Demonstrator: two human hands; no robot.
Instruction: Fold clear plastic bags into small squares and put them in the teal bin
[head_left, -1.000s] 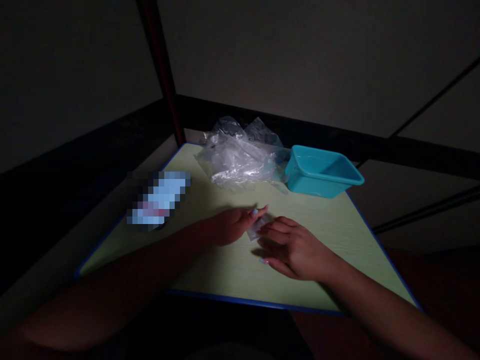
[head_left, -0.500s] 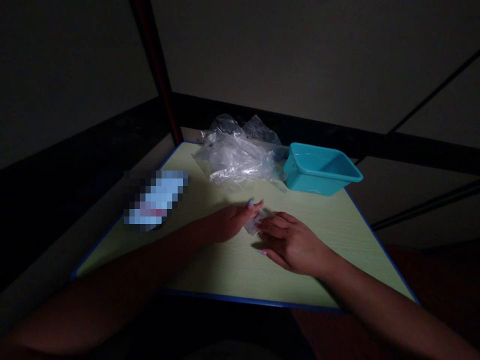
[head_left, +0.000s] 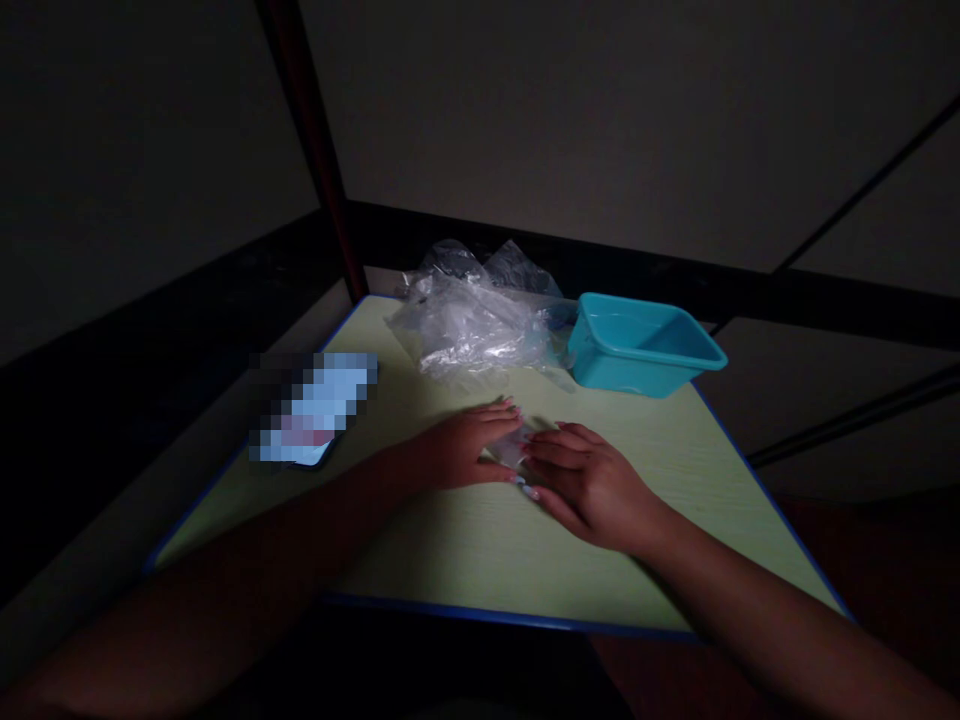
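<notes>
Translucent plastic film [head_left: 511, 450] lies between the loosely spread left hand [head_left: 463, 448] and curled right hand [head_left: 600, 492], whose grip I cannot tell; light, even pressure should steady it.

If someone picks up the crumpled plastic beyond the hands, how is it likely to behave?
The plastic is probably floppy, since it lies crumpled in loose folds. It looks thin and see-through, so likely light for its bulk. Its shiny surface may be slippery.
</notes>
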